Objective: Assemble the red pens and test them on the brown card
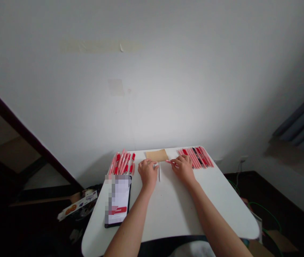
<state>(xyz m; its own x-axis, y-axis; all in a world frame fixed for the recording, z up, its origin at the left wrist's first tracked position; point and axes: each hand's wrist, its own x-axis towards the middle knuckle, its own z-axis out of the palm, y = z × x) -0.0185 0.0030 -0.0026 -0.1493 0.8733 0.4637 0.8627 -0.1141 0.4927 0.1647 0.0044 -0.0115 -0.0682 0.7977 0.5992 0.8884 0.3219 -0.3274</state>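
Observation:
My left hand [148,172] rests on the white table [168,210] with its fingers curled around a small whitish part that I cannot make out. My right hand [183,167] is closed on a pink pen [171,162] whose tip points left. A thin white refill [159,172] lies on the table between the two hands. A row of pink and red pens [197,157] lies just right of my right hand. Another bunch of red-capped pens [122,163] lies to the left of my left hand.
A brown paper piece [156,155] lies at the table's far edge by the white wall. A tablet [118,200] with a lit screen lies on the left of the table. A printed box [77,205] and clutter sit on the floor at left, cables at right.

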